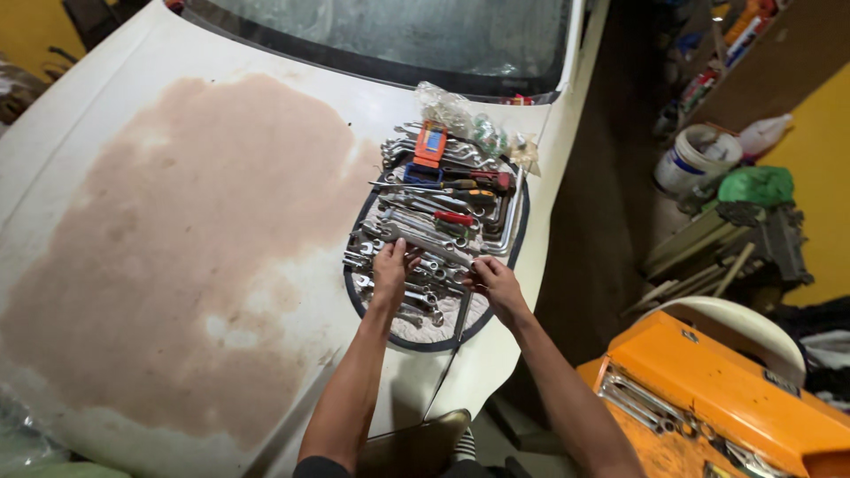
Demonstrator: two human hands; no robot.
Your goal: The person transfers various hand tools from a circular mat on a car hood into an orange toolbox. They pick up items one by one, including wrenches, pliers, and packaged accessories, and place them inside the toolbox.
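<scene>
Orange toolbox (708,398) sits nearest me, low right. Leftward, the white car hood (177,221) carries a rust-pink patch and an oval mat (518,239) heaped with wrenches (416,265). My left grip (390,270) rests loosely curled on them; my right grip (496,281) pinches one wrench. White bucket (695,159) stands beyond.

Your way left over the bare hood (177,221) lies open, piled wrenches (425,257) crowd the mat (509,257), orange toolbox (708,389) blocks right
</scene>
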